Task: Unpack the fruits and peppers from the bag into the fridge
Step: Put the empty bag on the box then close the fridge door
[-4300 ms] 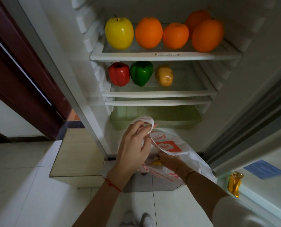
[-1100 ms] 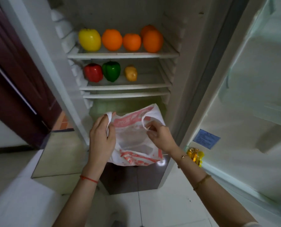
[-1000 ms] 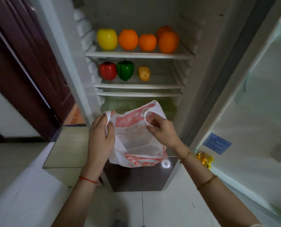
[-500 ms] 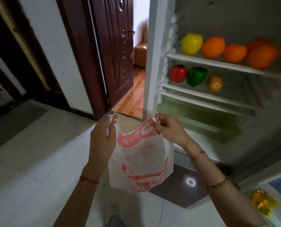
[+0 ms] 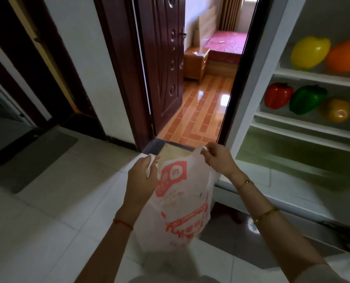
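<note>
My left hand (image 5: 141,180) and right hand (image 5: 219,160) each keep a closed grip on one handle of the thin white plastic bag with red print (image 5: 180,203), which hangs slack over the pale tiled floor (image 5: 57,211). To my right, the open white fridge (image 5: 272,58) shelves a yellow apple (image 5: 310,51), orange (image 5: 346,56), red pepper (image 5: 278,98), green pepper (image 5: 307,102). Ahead, a dark wooden door (image 5: 162,64) stands open; nothing blocks the shelves.

We see a home: an open fridge (image 5: 276,58) with fruit and peppers on its shelves stands on pale floor tiles (image 5: 47,211), beside a dark wooden door (image 5: 162,64) opening onto a bedroom with a red-covered bed (image 5: 227,43), wooden nightstand (image 5: 195,63), curtains (image 5: 230,11).
</note>
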A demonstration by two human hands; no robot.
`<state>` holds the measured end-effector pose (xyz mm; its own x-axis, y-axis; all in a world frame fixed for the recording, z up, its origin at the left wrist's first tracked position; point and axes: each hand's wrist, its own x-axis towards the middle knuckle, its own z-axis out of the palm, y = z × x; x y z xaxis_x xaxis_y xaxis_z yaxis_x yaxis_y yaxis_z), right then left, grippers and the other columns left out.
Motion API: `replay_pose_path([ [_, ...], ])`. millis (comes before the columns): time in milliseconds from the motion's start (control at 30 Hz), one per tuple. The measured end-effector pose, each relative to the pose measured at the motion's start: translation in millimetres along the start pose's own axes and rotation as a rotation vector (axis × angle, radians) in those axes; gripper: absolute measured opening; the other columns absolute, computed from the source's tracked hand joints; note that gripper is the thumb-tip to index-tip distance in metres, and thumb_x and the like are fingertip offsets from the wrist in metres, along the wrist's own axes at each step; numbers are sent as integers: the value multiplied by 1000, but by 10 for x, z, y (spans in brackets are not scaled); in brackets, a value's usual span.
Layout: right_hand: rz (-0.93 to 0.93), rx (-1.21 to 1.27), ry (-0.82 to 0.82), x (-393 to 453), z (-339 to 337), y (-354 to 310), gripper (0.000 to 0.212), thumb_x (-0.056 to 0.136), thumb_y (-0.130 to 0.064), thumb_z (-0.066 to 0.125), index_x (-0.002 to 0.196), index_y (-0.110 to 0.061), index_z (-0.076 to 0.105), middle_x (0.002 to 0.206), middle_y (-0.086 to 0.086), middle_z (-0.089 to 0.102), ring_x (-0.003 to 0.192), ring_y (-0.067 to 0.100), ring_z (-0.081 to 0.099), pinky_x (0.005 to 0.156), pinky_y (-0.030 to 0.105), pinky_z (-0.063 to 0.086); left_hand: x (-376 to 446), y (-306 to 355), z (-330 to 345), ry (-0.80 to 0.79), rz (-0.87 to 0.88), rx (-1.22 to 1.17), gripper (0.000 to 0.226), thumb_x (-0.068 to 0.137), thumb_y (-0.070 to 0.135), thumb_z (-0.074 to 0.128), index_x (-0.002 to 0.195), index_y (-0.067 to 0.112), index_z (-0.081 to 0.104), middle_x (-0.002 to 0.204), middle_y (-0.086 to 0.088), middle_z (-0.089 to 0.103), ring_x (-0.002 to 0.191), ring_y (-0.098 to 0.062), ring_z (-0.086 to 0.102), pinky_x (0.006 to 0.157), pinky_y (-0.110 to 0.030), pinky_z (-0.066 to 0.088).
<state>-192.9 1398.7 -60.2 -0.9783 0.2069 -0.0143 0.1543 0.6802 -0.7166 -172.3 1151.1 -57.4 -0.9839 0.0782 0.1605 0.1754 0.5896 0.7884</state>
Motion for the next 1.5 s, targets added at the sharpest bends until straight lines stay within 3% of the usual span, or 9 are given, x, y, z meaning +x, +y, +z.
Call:
replay_pose_path([
  [167,-14,-104,101,362,188,-161,15,102,-24,45,98,-11,52,81,4,60,71,21,58,57,28,42,348,-50,-88,-45,-9,-68,23,99,26,52,109,13,69,90,2,67,83,-3,63,64,-5,43],
  [300,14,-287,136,658,266,-216,21,101,-23,42,104,-5,53,90,14,65,78,31,62,66,42,53,537,-71,8,-95,14,-102,28,97,30,56,85,5,64,71,2,59,64,2,55,56,-11,43],
  [433,22,-440,175,987,323,-211,17,98,-17,44,100,-6,56,90,14,66,77,32,62,69,41,53,760,-198,223,-164,53,-120,22,96,31,58,86,12,63,78,15,59,74,3,59,59,-5,42],
  [567,90,-562,133,1306,405,-76,12,93,-8,45,99,-7,56,94,14,66,80,30,59,72,38,49,1030,-360,555,-221,43,-125,12,94,28,61,88,19,66,87,8,65,79,-1,61,68,-11,45],
  [733,177,-625,19,1630,471,166,22,89,-10,55,111,-6,58,108,16,65,104,36,57,95,45,47,1337,-448,1049,-353,-114,-175,21,92,27,64,102,10,72,101,-1,70,87,-9,61,66,-12,45],
  [1000,446,-588,-71,1868,567,557,56,92,-12,58,143,-4,37,140,17,47,127,33,45,104,39,44,1477,-644,1843,-520,-457,-271,26,92,23,64,112,8,70,107,-7,70,99,-19,65,60,-9,45],
  [1133,448,-601,-80,1855,622,674,63,91,-15,59,146,-4,30,145,18,39,132,32,40,108,38,39,1407,-708,2067,-604,-528,-262,26,93,25,63,113,10,69,112,-6,70,103,-19,63,79,-19,48],
  [1300,346,-622,-57,1806,642,619,47,92,-15,51,137,-6,39,140,17,42,128,33,41,105,38,39,1337,-723,2157,-740,-473,-205,26,97,13,54,120,10,65,124,-9,65,120,-25,58,102,-31,45],
  [1500,161,-474,14,1656,501,475,43,97,-18,49,137,-7,42,140,12,46,129,28,42,105,35,36,1425,-621,1950,-571,-269,-33,31,100,24,50,127,13,59,126,-3,63,100,-9,55,64,-5,42],
])
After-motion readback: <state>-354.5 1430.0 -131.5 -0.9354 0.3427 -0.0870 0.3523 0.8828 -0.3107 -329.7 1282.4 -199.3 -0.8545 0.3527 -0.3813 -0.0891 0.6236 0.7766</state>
